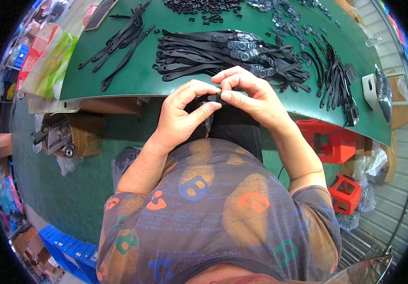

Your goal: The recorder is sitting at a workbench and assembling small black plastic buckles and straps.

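Just off the near edge of the green table, my left hand and my right hand meet, fingertips pinched together. Between them is a small black strap-like piece, largely covered by the fingers, so its exact form cannot be told. Right beyond the hands lies a thick pile of black straps, with clear plastic-like fittings along its middle and right part. Loose small black clips are heaped at the far edge.
More black straps lie in a left bundle and a right bundle. Clear fittings spread across the far right. A white box-shaped device stands at the right edge. Below are a cardboard box and red stools.
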A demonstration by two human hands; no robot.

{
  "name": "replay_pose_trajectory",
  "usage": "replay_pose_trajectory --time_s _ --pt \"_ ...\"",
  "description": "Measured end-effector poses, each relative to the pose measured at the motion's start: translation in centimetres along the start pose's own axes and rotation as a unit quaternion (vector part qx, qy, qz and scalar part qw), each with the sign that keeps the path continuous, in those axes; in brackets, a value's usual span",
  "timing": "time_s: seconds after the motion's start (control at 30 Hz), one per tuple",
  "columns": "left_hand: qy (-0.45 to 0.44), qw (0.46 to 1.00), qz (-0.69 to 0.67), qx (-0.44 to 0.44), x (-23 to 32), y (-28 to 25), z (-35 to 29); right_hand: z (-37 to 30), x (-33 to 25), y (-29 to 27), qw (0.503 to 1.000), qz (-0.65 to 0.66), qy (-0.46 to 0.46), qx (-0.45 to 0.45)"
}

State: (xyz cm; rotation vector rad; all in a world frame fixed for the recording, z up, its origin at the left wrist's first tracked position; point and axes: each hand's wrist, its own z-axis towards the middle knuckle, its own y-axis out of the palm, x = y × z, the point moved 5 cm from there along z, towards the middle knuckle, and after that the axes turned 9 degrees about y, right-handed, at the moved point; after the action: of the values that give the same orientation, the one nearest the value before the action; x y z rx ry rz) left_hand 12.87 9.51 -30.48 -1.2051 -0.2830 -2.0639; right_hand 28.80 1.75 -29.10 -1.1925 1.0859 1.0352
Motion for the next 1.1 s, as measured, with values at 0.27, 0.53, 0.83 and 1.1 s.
replay_pose_trajectory --time_s 0.27,0.53,0.83,1.1 --pt "0.065 0.994 0.081 0.034 0.9 -0.3 -0.2 -0.7 1.7 1.0 0.992 0.07 0.101 -0.04" --pt "0.079 0.989 0.101 0.071 0.3 -0.6 -0.6 -1.2 -1.3 0.8 0.942 -0.286 -0.143 0.104" --pt "-0.095 0.988 -0.115 0.038 -1.5 0.6 -1.0 -1.9 -2.5 1.2 0.876 -0.431 -0.195 0.096" --pt "-0.128 0.974 -0.166 0.085 -1.8 0.7 -1.1 -2.6 -2.0 1.3 0.87 -0.411 -0.231 0.143"
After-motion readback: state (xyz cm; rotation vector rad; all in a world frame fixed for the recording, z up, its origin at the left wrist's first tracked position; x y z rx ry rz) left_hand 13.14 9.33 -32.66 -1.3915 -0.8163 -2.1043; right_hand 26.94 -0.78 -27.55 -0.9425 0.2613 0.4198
